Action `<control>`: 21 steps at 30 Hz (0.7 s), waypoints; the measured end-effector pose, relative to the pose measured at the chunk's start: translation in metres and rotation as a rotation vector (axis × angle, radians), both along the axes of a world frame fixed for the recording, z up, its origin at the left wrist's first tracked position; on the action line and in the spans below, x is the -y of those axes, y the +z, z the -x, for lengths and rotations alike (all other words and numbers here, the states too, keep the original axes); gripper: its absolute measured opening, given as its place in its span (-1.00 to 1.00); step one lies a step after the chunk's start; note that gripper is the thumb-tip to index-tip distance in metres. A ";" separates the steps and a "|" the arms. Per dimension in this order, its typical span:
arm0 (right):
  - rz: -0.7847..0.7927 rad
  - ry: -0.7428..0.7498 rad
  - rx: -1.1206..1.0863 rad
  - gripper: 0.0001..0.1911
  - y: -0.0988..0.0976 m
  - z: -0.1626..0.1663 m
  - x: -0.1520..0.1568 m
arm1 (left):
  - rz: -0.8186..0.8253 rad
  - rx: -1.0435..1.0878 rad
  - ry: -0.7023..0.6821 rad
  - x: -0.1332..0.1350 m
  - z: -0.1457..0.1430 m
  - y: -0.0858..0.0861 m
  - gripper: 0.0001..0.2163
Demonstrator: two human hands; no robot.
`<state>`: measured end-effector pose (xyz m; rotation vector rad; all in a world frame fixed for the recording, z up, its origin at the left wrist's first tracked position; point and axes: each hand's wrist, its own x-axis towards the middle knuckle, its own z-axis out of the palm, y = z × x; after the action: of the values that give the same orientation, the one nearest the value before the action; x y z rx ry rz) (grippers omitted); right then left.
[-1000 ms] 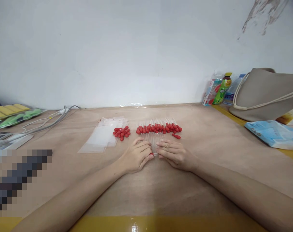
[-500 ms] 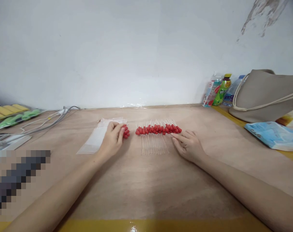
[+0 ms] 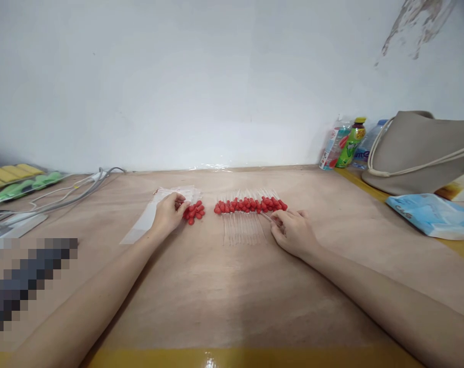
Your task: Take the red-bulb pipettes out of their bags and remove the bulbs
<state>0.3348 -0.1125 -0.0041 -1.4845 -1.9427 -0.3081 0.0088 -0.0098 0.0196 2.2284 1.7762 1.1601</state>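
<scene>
A row of clear glass droppers with red rubber bulbs (image 3: 250, 205) lies side by side on the brown table, tubes pointing toward me. My right hand (image 3: 292, 231) is curled at the row's right end, fingers pinched on a single clear dropper tube (image 3: 268, 217). A small heap of loose red bulbs (image 3: 194, 210) lies to the left of the row. My left hand (image 3: 168, 213) rests beside that heap with fingertips closed on one red bulb, over a stack of clear plastic bags (image 3: 145, 222).
Bottles (image 3: 347, 143) stand against the wall at the right, beside a beige bag (image 3: 419, 148) and a blue packet (image 3: 433, 212). At far left lie grey cables (image 3: 73, 194), yellow and green packets (image 3: 19, 181) and a blurred patch.
Both hands left the tube ends in the middle. My left hand went to the loose bulbs and pinched one; my right hand went to the row's right end and closed on a tube.
</scene>
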 end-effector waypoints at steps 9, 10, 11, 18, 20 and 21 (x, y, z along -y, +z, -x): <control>-0.025 0.032 0.011 -0.86 0.000 0.001 0.000 | -0.051 -0.012 0.054 0.007 0.000 0.001 -0.77; -0.026 0.039 0.009 -0.85 0.000 0.002 0.000 | -0.057 0.013 0.064 0.008 0.000 0.001 -0.77; -0.025 0.047 0.008 -0.85 0.000 0.002 0.001 | -0.066 0.033 0.077 0.008 0.001 0.002 -0.77; -0.016 0.118 0.055 -0.80 0.001 0.005 0.004 | -0.252 -0.093 0.041 0.020 -0.015 0.011 -0.83; -0.004 0.137 0.077 -0.77 0.001 0.005 0.005 | -0.265 -0.198 -0.084 0.026 -0.029 0.013 -0.83; 0.003 0.143 0.083 -0.75 0.002 0.004 0.005 | -0.256 -0.249 -0.142 0.028 -0.037 0.013 -0.84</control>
<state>0.3304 -0.1180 -0.0024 -1.3450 -2.1040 -0.3077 0.0454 -0.0374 0.0328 2.7028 1.5893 1.1847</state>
